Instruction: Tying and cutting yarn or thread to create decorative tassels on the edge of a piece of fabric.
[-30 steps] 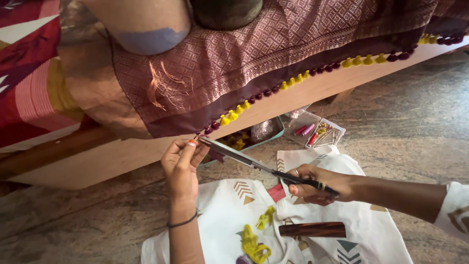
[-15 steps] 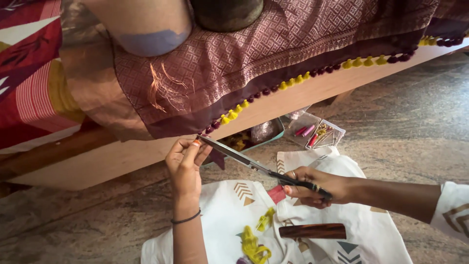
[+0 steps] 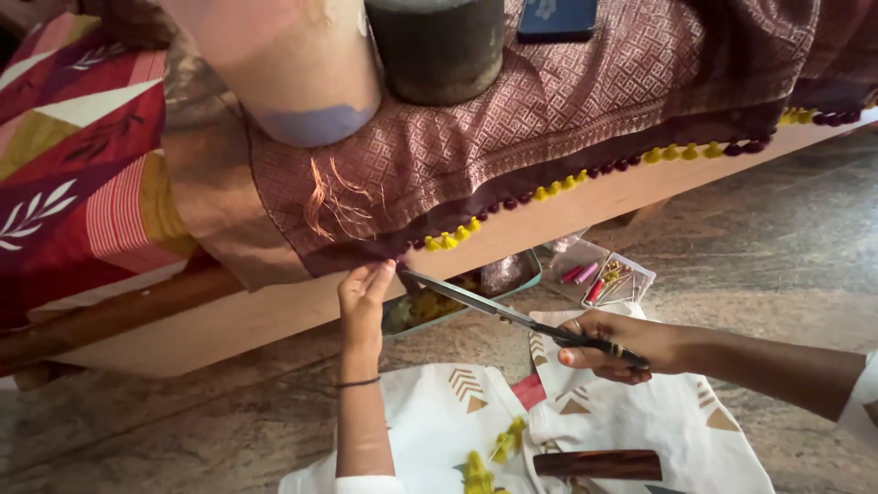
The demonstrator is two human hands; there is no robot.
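Left hand (image 3: 362, 297) pinches cloth hem (image 3: 366, 261) at its 12 o'clock; right hand (image 3: 611, 344) clamped on scissors (image 3: 494, 311), blades apart.

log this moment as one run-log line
left hand: pinching fabric edge | right hand: holding scissors, blades open at the edge | pom-pom trim: hanging | white cloth: on floor

A home: a low wooden cot (image 3: 274, 316) with patterned bedding (image 3: 82, 183) on stone floor (image 3: 777, 247)
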